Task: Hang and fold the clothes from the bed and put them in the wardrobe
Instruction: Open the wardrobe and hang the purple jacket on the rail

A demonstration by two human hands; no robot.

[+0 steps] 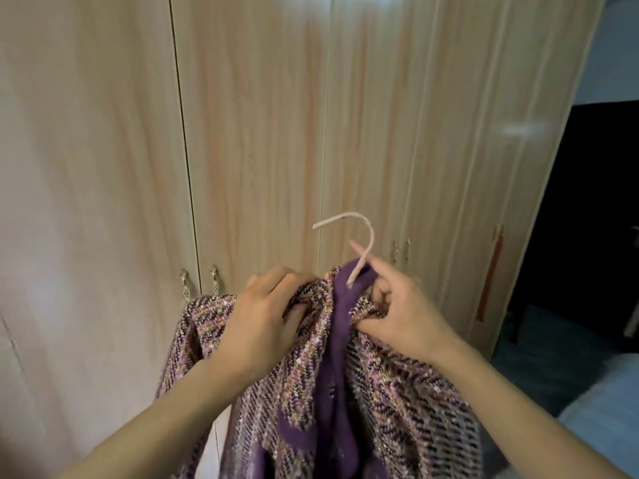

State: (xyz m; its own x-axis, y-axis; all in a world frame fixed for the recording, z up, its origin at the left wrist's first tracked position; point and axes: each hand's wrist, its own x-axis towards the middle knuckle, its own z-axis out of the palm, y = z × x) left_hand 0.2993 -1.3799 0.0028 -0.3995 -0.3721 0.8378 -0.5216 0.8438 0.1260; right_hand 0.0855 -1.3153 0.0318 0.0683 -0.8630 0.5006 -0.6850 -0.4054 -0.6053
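Our tweed jacket (397,392) is being settled on its hanger (345,217): left hand (262,323) grips the shoulder, right hand (404,316) pinches the collar beneath the hook. Next, we judge, one hand must open the shut wardrobe (259,133) ahead.

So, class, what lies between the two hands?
In the head view, the purple trim of the jacket lies between the left hand and right hand, with the hanger hook rising from it.
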